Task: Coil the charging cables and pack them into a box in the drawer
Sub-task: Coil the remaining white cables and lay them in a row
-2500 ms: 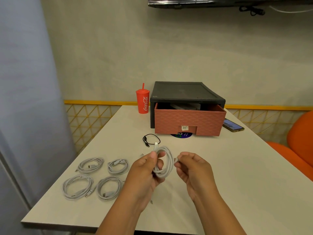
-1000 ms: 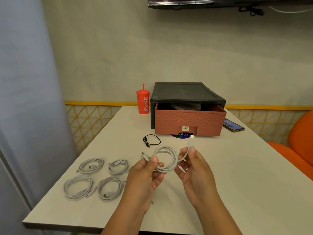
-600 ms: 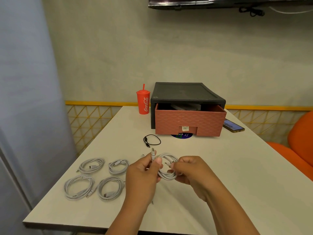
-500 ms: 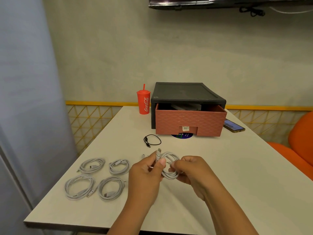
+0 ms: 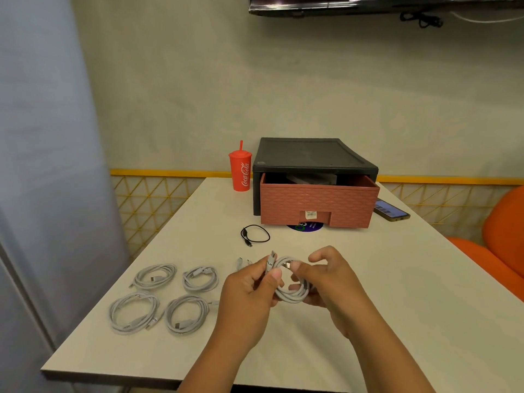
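Now the white cable (image 5: 295,297) is fully coiled. A second ago its free end stuck up from the right grip (image 5: 331,282); that end now sits tucked at the coil's top. Loops and one plug are pinched by the left grip (image 5: 249,296); right grip curls round the far side, index finger lifted. Coil is held just above the surface (image 5: 397,279). To the left lie four coiled white cables (image 5: 154,276). A black cable (image 5: 254,234) sits between the hands and the part-open drawer (image 5: 319,202), which has a red cup (image 5: 240,173) and a phone (image 5: 391,213) either side.

My R hand (image 5: 331,282) brought the loose end back to the coil (image 5: 295,296); L hand (image 5: 246,293) now pinches a plug (image 5: 270,262) upright, hands close tog.
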